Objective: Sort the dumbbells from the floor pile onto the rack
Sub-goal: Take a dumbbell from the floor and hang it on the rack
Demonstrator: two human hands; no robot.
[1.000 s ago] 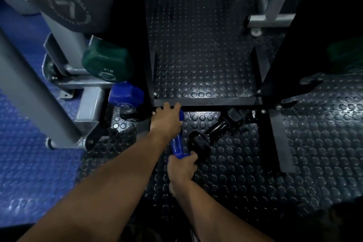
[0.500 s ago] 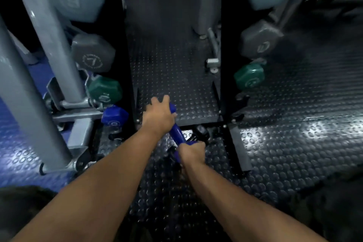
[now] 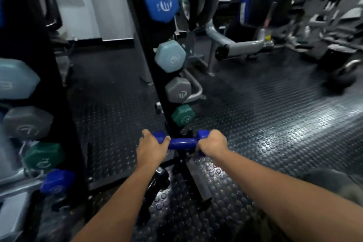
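Blue dumbbell [image 3: 181, 142] held level by 2 hands, low in front of the black rack post [image 3: 155, 76].
Left hand [image 3: 150, 150] wraps 1 head, right hand [image 3: 212, 143] wraps the other, fingers curled tight. Best keep it level and seat it in the free slot under the green dumbbell [image 3: 183, 115], easing fingers clear of the cradle.
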